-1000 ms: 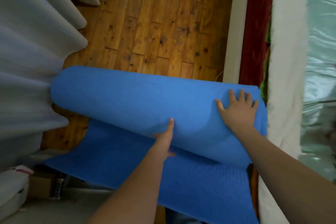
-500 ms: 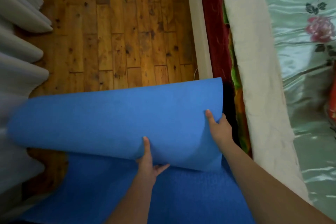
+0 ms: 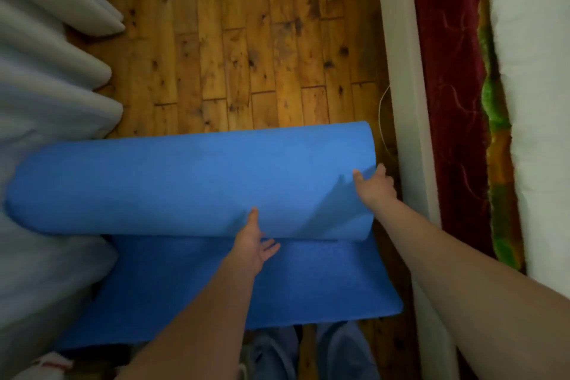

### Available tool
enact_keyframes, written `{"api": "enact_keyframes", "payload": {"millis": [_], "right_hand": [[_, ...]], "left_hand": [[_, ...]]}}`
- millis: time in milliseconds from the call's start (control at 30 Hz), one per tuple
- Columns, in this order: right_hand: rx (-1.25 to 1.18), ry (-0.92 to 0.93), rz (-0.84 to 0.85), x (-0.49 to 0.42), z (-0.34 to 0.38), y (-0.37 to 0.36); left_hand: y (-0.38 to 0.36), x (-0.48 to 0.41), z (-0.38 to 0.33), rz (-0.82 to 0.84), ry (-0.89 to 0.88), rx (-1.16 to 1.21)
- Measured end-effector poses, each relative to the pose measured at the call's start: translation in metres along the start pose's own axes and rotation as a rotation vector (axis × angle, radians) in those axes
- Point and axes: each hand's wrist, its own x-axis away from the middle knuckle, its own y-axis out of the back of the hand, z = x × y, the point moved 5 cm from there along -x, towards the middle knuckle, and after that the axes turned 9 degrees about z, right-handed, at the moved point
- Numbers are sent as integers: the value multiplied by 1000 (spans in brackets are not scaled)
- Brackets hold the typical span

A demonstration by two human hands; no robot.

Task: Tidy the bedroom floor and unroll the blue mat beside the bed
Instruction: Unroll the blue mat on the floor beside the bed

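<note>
Head view looks down on two bare forearms reaching to a part-rolled blue mat [image 3: 185, 182]. Left hand [image 3: 251, 245] sits at the near side of the roll, about mid-length, thumb up against the curved surface and fingers spread loose just under it; it grips nothing. Right hand [image 3: 374, 183] is at the roll's right end, thumb on top of the outer layer and fingers wrapped round the end edge, clamped on the mat.

From the hands outward, the roll lies across the scene, its left end pushed into the pale curtain [image 3: 46, 77] folds, its right end just beside the white bed rail [image 3: 404, 95]. The unrolled part lies flat on the near side of the roll, reaching to the person's legs [image 3: 308, 352] at the bottom edge. Beyond the roll, bare wood floor [image 3: 246, 40] runs far between curtain and rail. A thin cord [image 3: 382, 114] loops on the floor next to the rail, near the roll's right end. Right of the rail come a dark red cloth [image 3: 447, 71], a green and orange strip, then white bedding [image 3: 536, 102].
</note>
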Motion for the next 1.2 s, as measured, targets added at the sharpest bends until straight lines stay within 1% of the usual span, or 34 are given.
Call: {"api": "enact_keyframes", "payload": {"millis": [33, 100, 167, 200, 233, 300, 367, 433, 500, 567, 600, 633, 667, 733, 800, 833, 867, 933, 1000, 1067, 1133, 1200], "right_hand": [[-47, -14, -9, 2, -3, -8], [-256, -83, -48, 13, -13, -30], [-495, -243, -59, 22, -24, -57], [-618, -338, -5, 26, -31, -71], [-749, -411, 87, 28, -33, -89], [-992, -463, 275, 32, -27, -121], [-1148, -452, 352, 24, -11, -140], [-1293, -378, 392, 4, 15, -145], [-1434, -212, 437, -15, 64, -133], [-1482, -30, 413, -27, 117, -100], [-1459, 71, 392, -28, 142, -78], [-1406, 179, 384, -27, 168, -55], [-1301, 282, 391, -18, 196, -34], [-966, 420, 408, 5, 252, -8], [-631, 491, 351, 28, 287, 6], [-477, 523, 295, 39, 298, 8], [-332, 562, 219, 48, 305, 9], [-54, 627, 78, 72, 311, 6], [135, 615, 49, 99, 308, -4], [363, 632, 43, 130, 307, -17], [620, 665, -4, 161, 308, -23], [803, 666, -76, 197, 315, -17]], "left_hand": [[6, -4, -1, -33, 15, -10], [20, -8, -1, -115, 24, -12], [31, -10, -5, -181, 33, 6], [34, -10, -7, -197, 37, 24], [38, -14, -11, -207, 33, 50], [46, -23, -24, -219, 13, 106], [54, -38, -43, -210, 9, 169], [52, -54, -68, -153, 3, 218], [39, -59, -114, 4, -81, 240], [17, -54, -179, 167, -185, 229], [3, -46, -213, 200, -243, 160], [-14, -36, -249, 199, -335, 30], [-28, -18, -284, 178, -442, -123], [-55, 23, -349, 112, -693, -458], [-69, 57, -387, -74, -934, -896], [-68, 72, -395, -190, -1020, -1105], [-64, 84, -395, -273, -1056, -1238], [-50, 101, -388, -389, -1038, -1378], [-39, 118, -376, -480, -1001, -1551], [-29, 138, -367, -518, -995, -1718], [-17, 162, -365, -509, -971, -1781], [-3, 198, -372, -494, -933, -1795]]}}
